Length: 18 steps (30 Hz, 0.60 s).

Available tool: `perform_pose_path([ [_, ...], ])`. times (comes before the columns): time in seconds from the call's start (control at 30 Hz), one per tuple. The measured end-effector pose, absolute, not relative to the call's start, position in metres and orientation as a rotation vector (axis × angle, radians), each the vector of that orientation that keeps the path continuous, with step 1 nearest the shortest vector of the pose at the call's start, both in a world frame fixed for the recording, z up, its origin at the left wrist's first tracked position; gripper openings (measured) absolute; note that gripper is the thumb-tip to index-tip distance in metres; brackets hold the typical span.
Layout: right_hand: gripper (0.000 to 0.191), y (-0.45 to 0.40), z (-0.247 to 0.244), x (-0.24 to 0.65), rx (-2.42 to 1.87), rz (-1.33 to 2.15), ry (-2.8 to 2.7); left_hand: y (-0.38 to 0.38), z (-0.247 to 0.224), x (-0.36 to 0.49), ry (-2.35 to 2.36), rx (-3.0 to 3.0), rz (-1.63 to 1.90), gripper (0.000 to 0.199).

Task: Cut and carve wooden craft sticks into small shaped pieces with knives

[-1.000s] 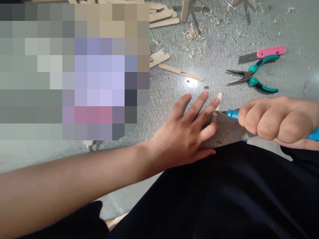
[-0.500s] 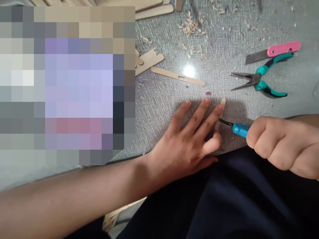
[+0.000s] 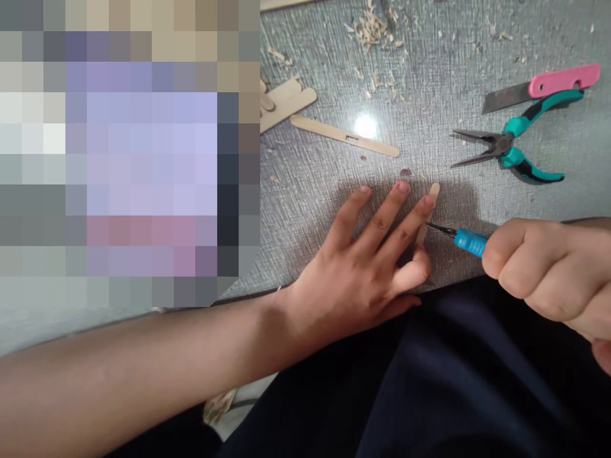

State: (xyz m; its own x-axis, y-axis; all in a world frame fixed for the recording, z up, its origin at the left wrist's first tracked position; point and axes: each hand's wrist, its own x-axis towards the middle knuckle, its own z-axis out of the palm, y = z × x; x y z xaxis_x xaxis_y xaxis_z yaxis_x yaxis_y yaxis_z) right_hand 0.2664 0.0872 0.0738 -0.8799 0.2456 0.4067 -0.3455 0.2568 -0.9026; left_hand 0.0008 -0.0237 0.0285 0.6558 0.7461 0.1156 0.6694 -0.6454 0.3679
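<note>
My left hand lies on the grey table with its fingers spread. Its fingertips press a small wooden stick flat against the surface, and part of the stick is hidden under the fingers. At the right, my right hand is wrapped round the blue handle of a craft knife. The knife's dark blade points left and its tip meets the stick's edge beside my left fingers. Another wooden stick, with a small slot cut in it, rests beyond my left hand.
Teal-handled pliers lie open at the right, beside a pink-handled knife. Wood shavings are scattered at the top. More wooden sticks lie left of centre. A pixelated block covers the upper left.
The view has shifted a little, so the tools on the table appear further right and higher. My right hand still holds the knife, whose blade has turned slightly at the stick.
</note>
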Motion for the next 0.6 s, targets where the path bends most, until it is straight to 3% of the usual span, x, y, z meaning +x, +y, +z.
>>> perform_pose_path([
  [0.1, 0.073, 0.081, 0.07, 0.26, 0.06, 1.657, -1.646, -0.023, 0.029, 0.001, 1.136, 2.579, 0.358, 0.066],
  [0.37, 0.072, 0.096, 0.088, 0.254, 0.058, 1.795, -2.131, -0.022, 0.033, 0.002, 1.146, 2.596, 0.321, 0.064],
  [0.6, 0.073, 0.094, 0.089, 0.263, -0.099, 1.84, -2.063, -0.025, 0.029, 0.003, 1.165, 2.597, 0.418, 0.063],
])
